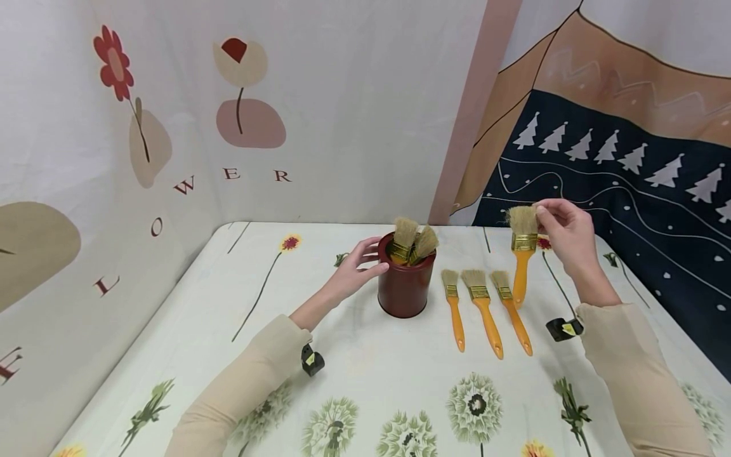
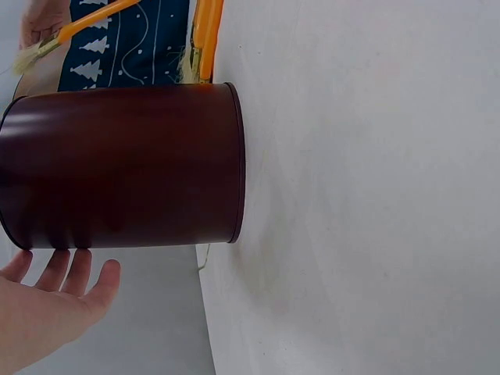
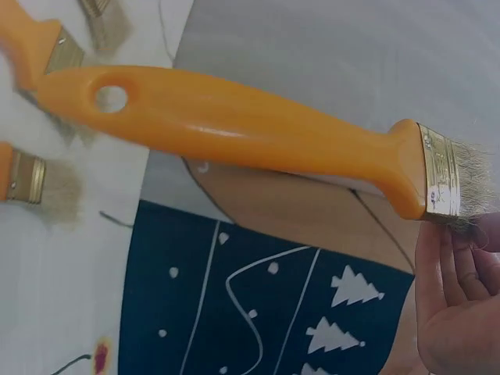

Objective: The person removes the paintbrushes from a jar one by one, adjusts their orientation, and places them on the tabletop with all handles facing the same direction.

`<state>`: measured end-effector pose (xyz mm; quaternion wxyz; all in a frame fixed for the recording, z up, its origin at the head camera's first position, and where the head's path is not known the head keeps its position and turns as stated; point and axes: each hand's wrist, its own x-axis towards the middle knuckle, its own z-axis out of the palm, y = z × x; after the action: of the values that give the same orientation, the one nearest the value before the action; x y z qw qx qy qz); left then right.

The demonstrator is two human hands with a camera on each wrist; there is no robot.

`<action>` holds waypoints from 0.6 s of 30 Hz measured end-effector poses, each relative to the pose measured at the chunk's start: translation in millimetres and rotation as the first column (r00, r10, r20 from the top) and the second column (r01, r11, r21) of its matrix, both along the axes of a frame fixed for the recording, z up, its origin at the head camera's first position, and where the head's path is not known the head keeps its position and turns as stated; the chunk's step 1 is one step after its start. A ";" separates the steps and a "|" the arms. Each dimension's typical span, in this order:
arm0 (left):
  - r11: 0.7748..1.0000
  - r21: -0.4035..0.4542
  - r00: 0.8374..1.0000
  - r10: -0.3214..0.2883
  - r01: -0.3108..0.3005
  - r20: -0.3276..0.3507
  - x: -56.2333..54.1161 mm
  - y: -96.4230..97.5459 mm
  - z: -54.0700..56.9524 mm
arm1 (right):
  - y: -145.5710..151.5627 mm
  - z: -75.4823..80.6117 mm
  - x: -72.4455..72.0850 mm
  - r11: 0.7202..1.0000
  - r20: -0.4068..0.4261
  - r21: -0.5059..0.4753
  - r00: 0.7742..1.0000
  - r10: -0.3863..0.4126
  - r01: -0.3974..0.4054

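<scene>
My right hand (image 1: 571, 231) pinches a wide paintbrush (image 1: 521, 260) by its bristles, with the orange handle hanging down above the table. In the right wrist view that paintbrush (image 3: 234, 125) spans the picture, and the fingers meet at the bristle end. My left hand (image 1: 356, 270) touches the left side of a dark red cylindrical can (image 1: 404, 292), its fingers nearly straight at the rim. Two paintbrushes (image 1: 405, 235) stand in the can, bristles up. Fingertips of the left hand (image 2: 55, 305) meet the can's wall in the left wrist view.
Right of the can, three orange-handled paintbrushes lie in a row: a narrow paintbrush (image 1: 455, 311), a wider paintbrush (image 1: 483, 311) and another paintbrush (image 1: 513, 311). A flower-print cloth (image 1: 354, 355) covers the table. Printed fabric (image 1: 354, 95) hangs behind and at the sides.
</scene>
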<state>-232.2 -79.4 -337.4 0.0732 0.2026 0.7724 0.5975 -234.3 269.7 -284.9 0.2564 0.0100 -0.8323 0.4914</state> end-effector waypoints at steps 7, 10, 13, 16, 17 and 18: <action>1.000 -0.002 1.000 0.002 -0.001 0.002 -0.4 0.0 -0.4 | 7.8 -7.8 -3.3 0.999 0.102 0.041 0.995 0.005 -0.009; 1.000 0.002 1.000 0.001 -0.001 0.001 -0.5 -0.1 -0.4 | 11.0 -11.0 -4.1 0.999 0.126 0.044 0.992 0.009 -0.014; 1.000 0.005 1.000 -0.002 0.002 -0.001 -0.7 -0.2 -0.3 | 15.1 -15.0 -5.9 0.999 0.155 0.044 0.988 0.007 -0.014; 1.000 0.006 1.000 -0.003 0.003 0.000 -1.0 -0.4 -0.3 | 35.2 -33.3 -22.6 0.998 0.160 -0.023 0.986 0.055 -0.052; 1.000 0.007 1.000 -0.003 0.003 0.000 -1.0 -0.5 -0.3 | 44.0 -41.6 -31.0 0.998 0.167 -0.031 0.984 0.063 -0.058; 1.000 0.006 1.000 -0.003 0.003 -0.001 -1.1 -0.5 -0.3 | 55.8 -52.6 -42.3 0.996 0.168 -0.050 0.983 0.077 -0.070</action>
<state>-233.4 -79.9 -337.7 0.0729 0.2044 0.7704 0.5995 -276.6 325.4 -337.5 0.1662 -0.0068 -0.8393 0.5176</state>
